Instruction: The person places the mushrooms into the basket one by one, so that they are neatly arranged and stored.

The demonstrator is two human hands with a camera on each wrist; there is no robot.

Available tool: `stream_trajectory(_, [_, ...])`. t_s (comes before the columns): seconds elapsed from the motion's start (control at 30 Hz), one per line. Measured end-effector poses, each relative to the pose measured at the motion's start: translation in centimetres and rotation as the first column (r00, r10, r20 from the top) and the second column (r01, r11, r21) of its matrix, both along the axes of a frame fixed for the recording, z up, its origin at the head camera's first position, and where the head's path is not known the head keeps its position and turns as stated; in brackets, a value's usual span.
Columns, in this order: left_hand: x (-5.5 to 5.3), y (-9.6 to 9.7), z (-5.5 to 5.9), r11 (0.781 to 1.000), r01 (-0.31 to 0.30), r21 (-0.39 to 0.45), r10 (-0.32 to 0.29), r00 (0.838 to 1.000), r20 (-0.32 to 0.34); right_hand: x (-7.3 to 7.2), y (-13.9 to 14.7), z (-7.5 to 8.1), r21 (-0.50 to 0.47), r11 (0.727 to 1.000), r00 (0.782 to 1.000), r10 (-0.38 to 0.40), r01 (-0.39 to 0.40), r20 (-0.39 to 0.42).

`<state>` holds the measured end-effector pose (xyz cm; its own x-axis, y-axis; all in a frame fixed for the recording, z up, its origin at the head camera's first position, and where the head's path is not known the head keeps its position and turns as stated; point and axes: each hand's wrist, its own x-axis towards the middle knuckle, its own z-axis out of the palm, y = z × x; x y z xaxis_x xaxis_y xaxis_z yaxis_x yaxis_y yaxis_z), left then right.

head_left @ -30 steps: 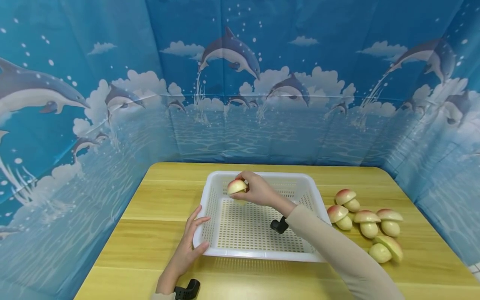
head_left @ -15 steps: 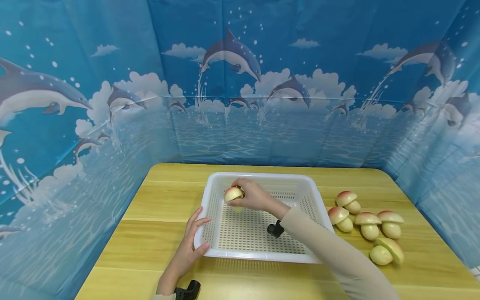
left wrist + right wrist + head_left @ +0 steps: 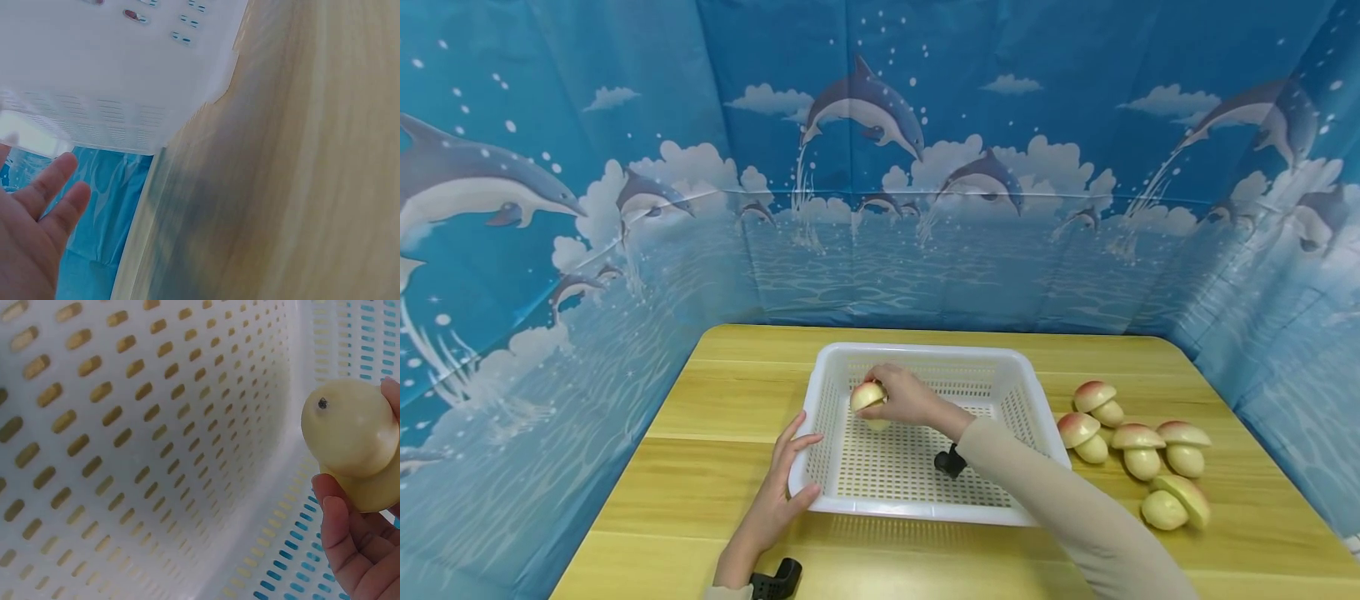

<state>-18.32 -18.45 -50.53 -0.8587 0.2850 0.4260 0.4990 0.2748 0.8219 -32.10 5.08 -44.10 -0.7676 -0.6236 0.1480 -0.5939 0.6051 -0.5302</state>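
A mushroom-shaped piece [image 3: 868, 396] with a red-tinted cap and pale round stem is held in my right hand [image 3: 904, 395], inside the white plastic basket [image 3: 925, 510] near its back left corner. In the right wrist view, the thumb and fingers grip the cap of the mushroom [image 3: 350, 428], its stem toward the camera and the basket's perforated bottom and walls around it. My left hand [image 3: 775, 483] rests at the basket's left rim, fingers spread and fairly straight. The left wrist view shows those fingers [image 3: 47, 181] beside the basket's outer wall [image 3: 112, 69].
Several more mushroom pieces [image 3: 1138, 437] lie grouped on the wooden table [image 3: 700, 475], to the right of the basket. One [image 3: 1165, 508] lies on its side nearest me. A blue dolphin-print curtain [image 3: 865, 267] stands behind the table and along both sides.
My right hand has lowered the mushroom a little further into the basket, down from the level of the back rim. The left hand stays at the left rim.
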Motion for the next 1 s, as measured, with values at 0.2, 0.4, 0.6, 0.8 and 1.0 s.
stream_trajectory(0.2, [0.0, 0.1, 0.0, 1.000, -0.008, 0.010, 0.008, 1.000, -0.009, 0.1, -0.1, -0.5, 0.029, 1.000, 1.000, 0.010, -0.010, -0.012])
stream_trajectory(0.4, [0.7, 0.5, 1.5, 1.000, -0.010, 0.010, 0.010, 1.000, -0.003, 0.1, -0.2, -0.7, 0.045, 0.999, 1.000, -0.004, 0.004, 0.002])
stream_trajectory(0.6, [0.6, 0.4, 1.3, 1.000, -0.019, 0.004, 0.019, 1.000, -0.014, 0.0, -0.3, -1.2, 0.059, 0.998, 1.000, -0.011, 0.011, 0.001])
stream_trajectory(0.8, [0.1, 0.1, 0.0, 1.000, -0.008, 0.023, 0.008, 1.000, -0.012, 0.1, -0.4, -1.3, 0.071, 0.997, 1.000, -0.009, 0.009, 0.010])
stream_trajectory(1.0, [0.1, 0.0, 0.1, 1.000, 0.002, 0.023, -0.001, 1.000, -0.012, 0.4, -0.5, -1.4, 0.077, 0.997, 1.000, -0.009, 0.007, 0.023])
